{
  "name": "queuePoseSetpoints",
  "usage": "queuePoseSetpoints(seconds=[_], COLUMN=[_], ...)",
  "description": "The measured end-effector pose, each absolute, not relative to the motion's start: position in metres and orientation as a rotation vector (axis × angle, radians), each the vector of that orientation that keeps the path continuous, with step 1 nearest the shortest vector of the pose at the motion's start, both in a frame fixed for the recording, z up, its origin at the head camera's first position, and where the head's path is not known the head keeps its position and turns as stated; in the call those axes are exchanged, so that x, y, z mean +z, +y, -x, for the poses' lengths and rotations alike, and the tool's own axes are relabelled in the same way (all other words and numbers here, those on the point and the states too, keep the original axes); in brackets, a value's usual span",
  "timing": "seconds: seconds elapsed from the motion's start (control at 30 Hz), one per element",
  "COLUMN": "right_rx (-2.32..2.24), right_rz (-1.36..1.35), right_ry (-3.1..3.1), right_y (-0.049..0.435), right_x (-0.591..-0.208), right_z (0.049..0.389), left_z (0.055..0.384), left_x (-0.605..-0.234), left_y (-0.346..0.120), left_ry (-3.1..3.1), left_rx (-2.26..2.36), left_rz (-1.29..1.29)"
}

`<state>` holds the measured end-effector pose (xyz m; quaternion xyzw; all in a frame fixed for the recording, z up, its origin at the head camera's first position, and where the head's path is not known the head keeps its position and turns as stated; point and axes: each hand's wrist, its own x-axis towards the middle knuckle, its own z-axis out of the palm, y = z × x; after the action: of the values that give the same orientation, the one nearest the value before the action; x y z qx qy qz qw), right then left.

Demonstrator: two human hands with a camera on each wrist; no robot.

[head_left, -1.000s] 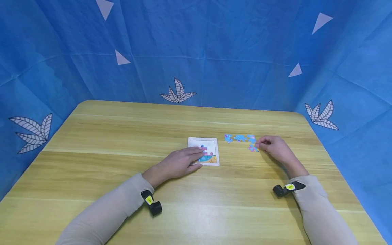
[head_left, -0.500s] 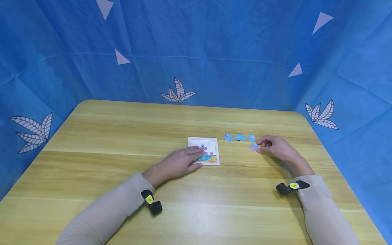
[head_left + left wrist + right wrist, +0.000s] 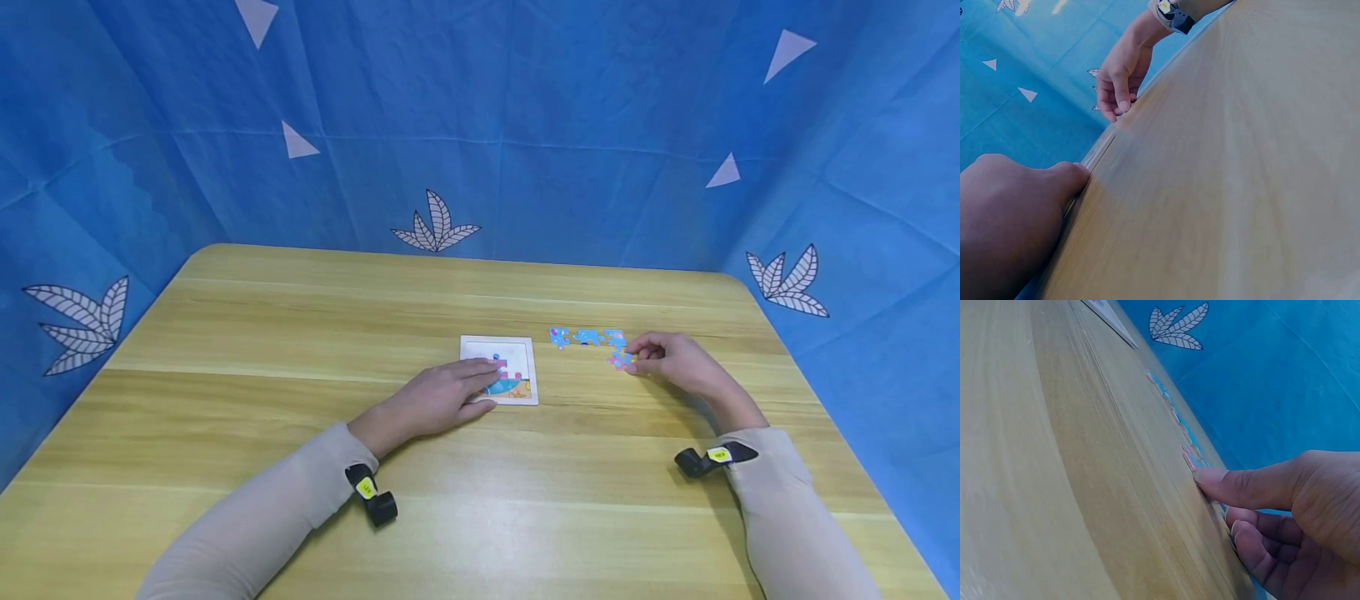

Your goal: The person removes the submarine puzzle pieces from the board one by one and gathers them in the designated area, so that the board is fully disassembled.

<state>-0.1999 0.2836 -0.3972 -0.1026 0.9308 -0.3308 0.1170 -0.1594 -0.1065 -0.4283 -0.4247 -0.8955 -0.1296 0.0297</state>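
Observation:
My left hand (image 3: 442, 398) lies flat with straight fingers over the white-framed jigsaw puzzle board (image 3: 528, 354) in the head view, covering its left part. Joined pieces with a pink and teal picture (image 3: 513, 387) show along the board's lower half, beside the fingertips. To the right, my right hand (image 3: 675, 364) pinches a blue and pink jigsaw piece (image 3: 620, 360) at its right edge between thumb and fingers. In the right wrist view the thumb (image 3: 1241, 485) presses on that piece (image 3: 1192, 459), low over the table; the other fingers are curled beneath.
Three loose blue jigsaw pieces lie in a row just beyond the right hand: a left piece (image 3: 558, 337), a middle piece (image 3: 588, 337) and a right piece (image 3: 616, 338). The wooden table (image 3: 300, 333) ends at a blue patterned curtain (image 3: 585, 200).
My right hand has shifted slightly right, and the piece at its fingertips has turned a little and moved slightly. The left hand and the board have stayed in place.

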Motion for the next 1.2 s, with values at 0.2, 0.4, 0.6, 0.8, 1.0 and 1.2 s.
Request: queuePoseSetpoints(seconds=[0.2, 0.4, 0.6, 0.8, 1.0, 1.2], right_rx=[-0.968, -0.974, -0.983, -0.972, -0.980, -1.023], right_rz=[0.295, 0.307, 0.316, 0.322, 0.371, 0.454], right_ry=[2.728, 2.731, 2.733, 2.771, 2.817, 2.817], right_y=[0.283, 0.282, 0.281, 0.278, 0.273, 0.257], right_x=[-0.397, -0.396, -0.393, -0.390, -0.386, -0.383], right_z=[0.199, 0.199, 0.197, 0.197, 0.194, 0.191], left_z=[0.159, 0.159, 0.159, 0.159, 0.160, 0.157], left_x=[-0.429, -0.428, -0.428, -0.426, -0.426, -0.425], left_y=[-0.107, -0.107, -0.107, -0.106, -0.108, -0.115], left_ry=[-2.752, -2.754, -2.755, -2.742, -2.753, -2.759], left_rx=[-0.393, -0.400, -0.416, -0.425, -0.418, -0.432], left_rz=[1.315, 1.314, 1.314, 1.311, 1.296, 1.267])
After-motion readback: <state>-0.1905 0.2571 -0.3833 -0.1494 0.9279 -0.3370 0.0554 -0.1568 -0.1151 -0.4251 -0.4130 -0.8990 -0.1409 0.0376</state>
